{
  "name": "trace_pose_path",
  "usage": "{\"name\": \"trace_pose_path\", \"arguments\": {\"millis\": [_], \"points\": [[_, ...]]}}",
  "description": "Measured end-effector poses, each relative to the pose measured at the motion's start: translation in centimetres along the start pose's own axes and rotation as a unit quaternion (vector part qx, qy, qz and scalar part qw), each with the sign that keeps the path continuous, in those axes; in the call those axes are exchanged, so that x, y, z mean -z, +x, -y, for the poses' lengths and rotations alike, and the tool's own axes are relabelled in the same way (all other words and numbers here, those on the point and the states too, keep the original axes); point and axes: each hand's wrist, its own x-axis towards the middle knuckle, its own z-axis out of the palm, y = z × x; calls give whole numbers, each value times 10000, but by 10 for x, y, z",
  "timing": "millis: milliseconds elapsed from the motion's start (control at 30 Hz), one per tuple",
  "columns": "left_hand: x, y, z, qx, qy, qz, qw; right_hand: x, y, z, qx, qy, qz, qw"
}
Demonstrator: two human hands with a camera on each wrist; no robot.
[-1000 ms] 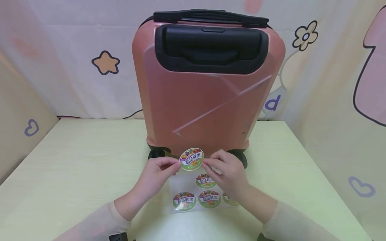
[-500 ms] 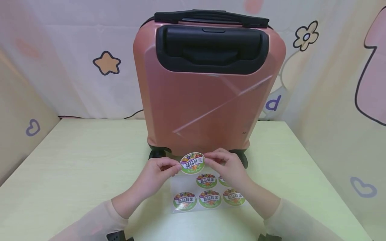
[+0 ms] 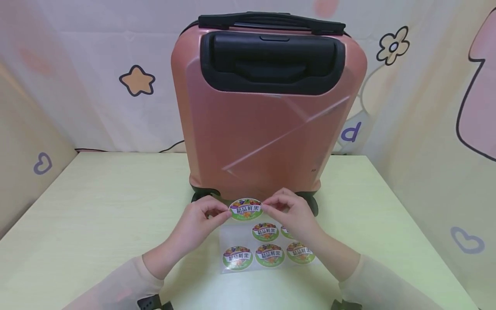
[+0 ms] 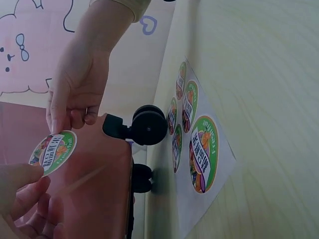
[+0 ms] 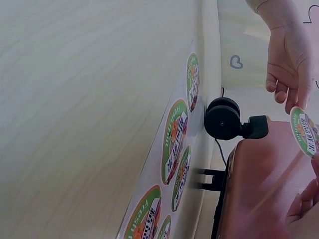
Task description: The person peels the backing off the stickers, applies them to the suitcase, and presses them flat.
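An oval fruit sticker [image 3: 246, 209], green and white with printed fruit, is held up in front of the suitcase's base. My left hand [image 3: 201, 219] pinches its left edge between thumb and fingertips. At the opposite edge, my right hand [image 3: 295, 215] pinches it the same way. Both wrist views show the sticker [image 4: 54, 152] stretched between the two hands, apart from the suitcase. Below it on the table lies a sticker sheet [image 3: 232, 234] with several matching stickers. Part of that sheet is hidden by my right hand and forearm.
A pink suitcase [image 3: 267, 137] with a black recessed handle stands upright on the table [image 3: 116, 206], close behind my hands. Its black wheels [image 4: 148, 127] rest on the tabletop. Patterned curtains [image 3: 97, 86] hang behind and at both sides.
The sticker has shifted from tilted to nearly level between my hands, first dipping slightly. My right hand has moved a little right, uncovering more of the sheet. The suitcase stands unmoved.
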Motion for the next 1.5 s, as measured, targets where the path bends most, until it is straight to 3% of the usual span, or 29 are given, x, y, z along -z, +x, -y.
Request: {"name": "trace_pose_path", "arguments": {"millis": [233, 433, 533, 633, 800, 933, 1133, 1333, 1500], "points": [[1, 2, -2, -56, 261, -111, 9996, 1, -2, 3, 23, -80, -140, 9999], [15, 8, -10, -327, 770, -392, 9957, -1, -3, 9, 519, 230, -301, 9979], [23, 11, -13, -302, 670, -701, 9948, 1, -3, 9, 772, 345, -448, 9954], [32, 13, -14, -367, 466, -1228, 9907, 3, -2, 7, 786, 389, -499, 9949], [39, 19, -13, -814, 213, -2030, 9756, 6, 0, 3, 517, 411, -323, 9973], [41, 29, -7, -1180, 296, -2344, 9645, 6, 0, 3, 412, 497, -180, 9978], [44, 45, -4, -1481, 846, -2527, 9524, 5, 1, 4, 444, 550, -14, 9975], [46, 59, -6, -1434, 1205, -2411, 9523, 7, 2, 5, 547, 600, 34, 9967], [48, 70, -6, -1550, 1373, -2430, 9477, 10, 6, 8, 635, 628, 141, 9959]]}}
